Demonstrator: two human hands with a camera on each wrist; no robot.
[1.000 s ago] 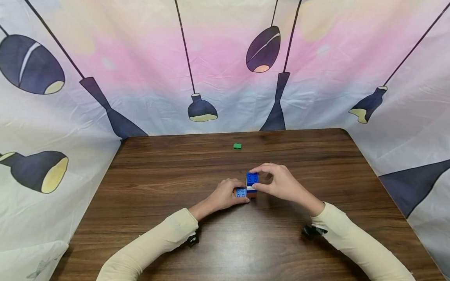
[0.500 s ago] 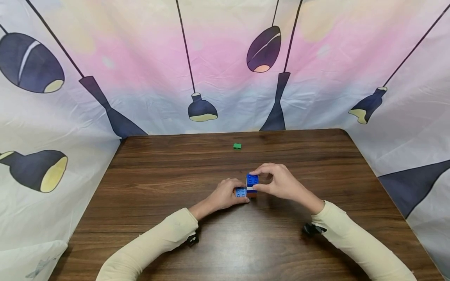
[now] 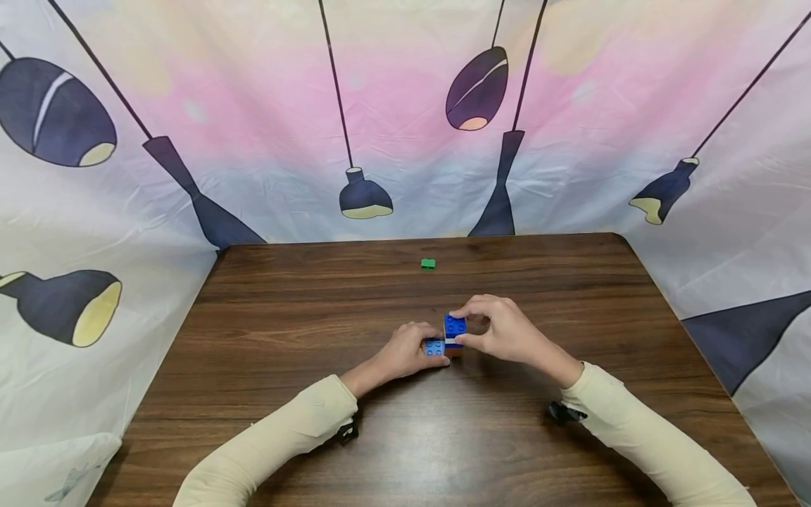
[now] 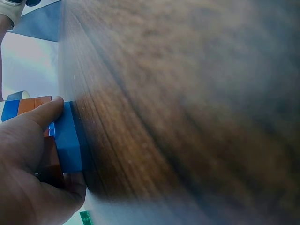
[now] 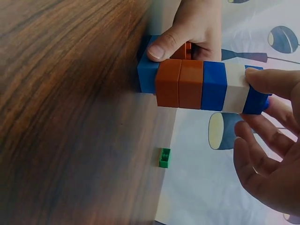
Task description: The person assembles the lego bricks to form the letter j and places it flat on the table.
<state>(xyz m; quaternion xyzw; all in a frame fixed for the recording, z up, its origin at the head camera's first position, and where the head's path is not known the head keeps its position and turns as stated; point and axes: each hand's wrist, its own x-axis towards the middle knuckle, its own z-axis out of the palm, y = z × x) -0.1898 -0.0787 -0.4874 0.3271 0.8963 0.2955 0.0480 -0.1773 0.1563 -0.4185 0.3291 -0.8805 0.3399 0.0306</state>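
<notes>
A tower of building bricks stands on the table between both hands. In the right wrist view its light blue base brick (image 5: pixel 146 75) carries two orange bricks (image 5: pixel 179 85), then a blue brick (image 5: pixel 214 86), a white brick (image 5: pixel 235 88) and a dark blue top brick (image 5: pixel 256 96). My right hand (image 3: pixel 505 329) pinches the top brick between thumb and fingers; it sits against the white one. Low at the tower's left side, my left hand (image 3: pixel 404 350) grips the build, thumb on the base brick. A light blue studded brick (image 3: pixel 434 348) shows between its fingers in the head view.
Farther back on the wooden table (image 3: pixel 285 303) lies a small green brick (image 3: pixel 428 264). A fabric backdrop (image 3: pixel 405 105) printed with hanging lamps rises behind the table's back edge and along both sides.
The dark blue top brick has come down slightly, and my right hand's thumb with it. My left hand stays in place on the build.
</notes>
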